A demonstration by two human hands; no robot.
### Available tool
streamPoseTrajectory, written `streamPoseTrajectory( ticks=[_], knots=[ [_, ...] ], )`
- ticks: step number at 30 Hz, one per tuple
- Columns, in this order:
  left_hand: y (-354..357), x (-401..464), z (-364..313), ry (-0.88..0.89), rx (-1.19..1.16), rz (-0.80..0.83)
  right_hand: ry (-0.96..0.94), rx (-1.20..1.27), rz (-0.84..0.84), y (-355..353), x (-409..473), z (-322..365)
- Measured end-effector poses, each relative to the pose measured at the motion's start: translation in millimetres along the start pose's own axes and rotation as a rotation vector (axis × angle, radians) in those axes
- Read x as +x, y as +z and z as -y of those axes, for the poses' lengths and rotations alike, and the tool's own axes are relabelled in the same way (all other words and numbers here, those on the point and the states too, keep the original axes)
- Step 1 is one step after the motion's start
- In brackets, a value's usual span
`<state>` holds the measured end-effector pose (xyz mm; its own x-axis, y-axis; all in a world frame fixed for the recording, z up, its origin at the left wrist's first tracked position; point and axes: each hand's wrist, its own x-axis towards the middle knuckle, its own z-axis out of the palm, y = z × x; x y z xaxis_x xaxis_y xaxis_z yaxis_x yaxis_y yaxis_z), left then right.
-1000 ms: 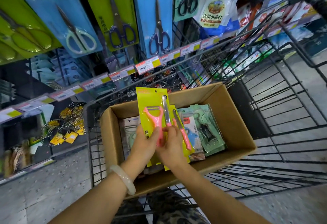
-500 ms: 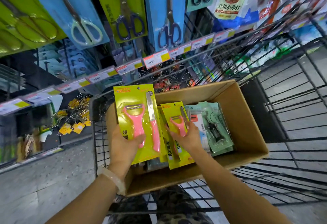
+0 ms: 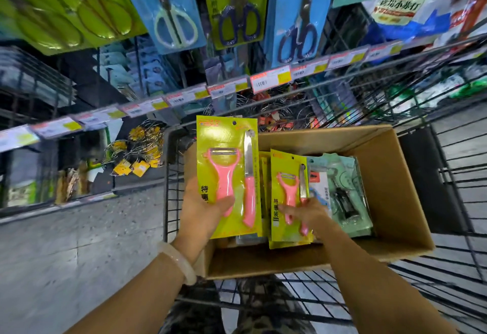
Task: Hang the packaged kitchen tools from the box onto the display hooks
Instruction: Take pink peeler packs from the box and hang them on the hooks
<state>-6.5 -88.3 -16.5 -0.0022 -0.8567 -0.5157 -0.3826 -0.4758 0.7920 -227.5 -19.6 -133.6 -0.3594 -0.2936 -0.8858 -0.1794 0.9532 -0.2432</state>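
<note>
The left hand (image 3: 203, 209) held a yellow-green card package with a pink peeler and a pink-handled knife (image 3: 228, 175) upright, its thumb curled over the card's lower front and the other fingers hidden behind it. The card's hang hole stood well above the thumb, at the top edge. The right hand (image 3: 307, 215) rested on a second, smaller-looking yellow-green peeler-and-knife package (image 3: 288, 196), its fingers bent over the lower front of the card; whether they pinched it I could not tell. That package stood inside the brown cardboard box (image 3: 395, 188), with pale green packaged tools (image 3: 345, 194) lying just beyond the right fingertips. The box sat in a black wire cart (image 3: 461, 202). Carded scissors (image 3: 237, 4) hung on the display far above both hands.
</note>
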Motion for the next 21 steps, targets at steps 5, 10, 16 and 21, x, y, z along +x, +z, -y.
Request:
streamPoseTrajectory(
  ticks=[5,10,16,21],
  knots=[
    [-15.3,-5.3,-1.0,0.011,-0.033,0.028,-0.058,0.083,-0.187,13.9,-27.5,3.9],
    [-53.4,-12.3,-3.8,0.091,-0.054,0.023,-0.298,0.102,-0.386,33.9,-79.8,17.9],
    [-136.5,-18.6,-5.2,0.205,-0.112,-0.003,-0.529,0.175,-0.477,75.0,-184.0,77.7],
    [-226.5,-33.4,-5.3,0.257,-0.25,-0.052,-0.672,0.247,-0.522,133.8,-240.9,124.4]
  ],
)
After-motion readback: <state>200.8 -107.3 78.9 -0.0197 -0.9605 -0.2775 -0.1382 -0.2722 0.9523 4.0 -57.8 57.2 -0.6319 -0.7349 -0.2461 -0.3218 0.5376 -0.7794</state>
